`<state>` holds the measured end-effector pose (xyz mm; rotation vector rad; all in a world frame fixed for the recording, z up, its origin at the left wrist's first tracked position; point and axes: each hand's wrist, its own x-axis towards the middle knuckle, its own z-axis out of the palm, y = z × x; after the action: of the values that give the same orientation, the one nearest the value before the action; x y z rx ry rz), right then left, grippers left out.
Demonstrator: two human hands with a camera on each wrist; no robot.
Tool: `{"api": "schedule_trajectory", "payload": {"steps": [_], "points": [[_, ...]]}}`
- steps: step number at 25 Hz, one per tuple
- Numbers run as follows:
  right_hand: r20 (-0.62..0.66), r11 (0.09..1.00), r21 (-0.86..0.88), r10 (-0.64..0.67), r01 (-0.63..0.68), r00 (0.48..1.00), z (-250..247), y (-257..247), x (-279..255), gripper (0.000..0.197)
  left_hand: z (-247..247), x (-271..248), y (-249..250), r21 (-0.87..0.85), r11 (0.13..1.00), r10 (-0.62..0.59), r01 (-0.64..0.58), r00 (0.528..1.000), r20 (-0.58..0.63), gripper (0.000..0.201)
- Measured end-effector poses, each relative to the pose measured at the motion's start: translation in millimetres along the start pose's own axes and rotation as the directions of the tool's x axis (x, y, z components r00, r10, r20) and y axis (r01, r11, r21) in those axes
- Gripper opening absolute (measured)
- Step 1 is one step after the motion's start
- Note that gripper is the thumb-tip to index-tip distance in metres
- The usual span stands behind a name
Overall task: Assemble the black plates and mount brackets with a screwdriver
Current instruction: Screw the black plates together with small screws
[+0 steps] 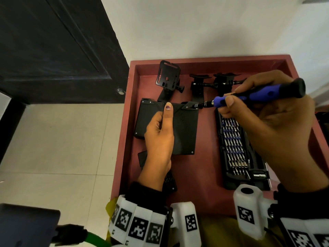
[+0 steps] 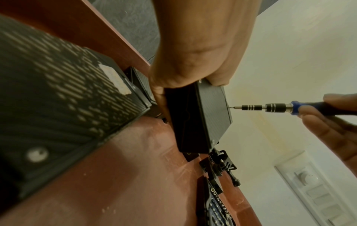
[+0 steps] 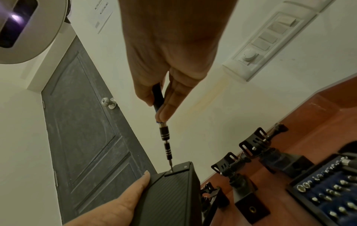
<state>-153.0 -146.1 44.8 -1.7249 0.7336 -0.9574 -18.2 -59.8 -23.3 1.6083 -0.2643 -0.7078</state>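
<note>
While the left hand (image 1: 160,136) grips a black plate (image 1: 185,129) above the red tray (image 1: 201,168), thumb flat on its top face and fingers curled under its edge, a second plate (image 1: 142,120) lies just left of it. Behind them stand three mount brackets (image 1: 197,84). To the right, the right hand (image 1: 270,122) pinches the blue screwdriver (image 1: 258,94), its tip on a screw at the held plate's far right corner, above the bit case (image 1: 236,148).

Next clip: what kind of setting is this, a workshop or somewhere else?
Probably a room in a home or office, not a workshop: a panelled dark door with a round knob, a tiled floor, and a wall switch panel beside the red table.
</note>
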Motion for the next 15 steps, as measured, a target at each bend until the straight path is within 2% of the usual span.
{"api": "schedule_trajectory", "payload": {"steps": [2, 5, 11, 14, 15], "points": [[-0.019, 0.996, -0.033, -0.081, 0.080, 0.997, 0.6, -0.3, 0.3, 0.017, 0.0, 1.0, -1.0, -0.020, 1.000, -0.001, 0.001, 1.000, 0.006, 0.073], [-0.021, 0.993, -0.049, -0.110, 0.108, 0.994, -0.7, 1.7, -0.7, 0.017, 0.3, 1.1, -1.5, -0.026, 1.000, 0.008, -0.008, 1.000, 0.009, 0.078], [-0.008, 0.993, -0.062, -0.104, 0.103, 0.995, -0.3, 0.6, -0.4, 0.016, 0.4, 1.5, -1.9, -0.021, 1.000, 0.001, -0.001, 1.000, 0.000, 0.073], [0.003, 0.992, -0.068, -0.110, 0.110, 0.994, -1.7, 2.8, -0.8, 0.014, 0.2, 1.1, -2.1, 0.003, 1.000, 0.000, 0.000, 1.000, -0.007, 0.057], [0.007, 0.993, -0.063, -0.101, 0.101, 0.995, -1.0, 2.1, -0.6, 0.014, 0.1, 0.9, -1.5, 0.003, 1.000, 0.007, -0.007, 1.000, -0.005, 0.057]]}}
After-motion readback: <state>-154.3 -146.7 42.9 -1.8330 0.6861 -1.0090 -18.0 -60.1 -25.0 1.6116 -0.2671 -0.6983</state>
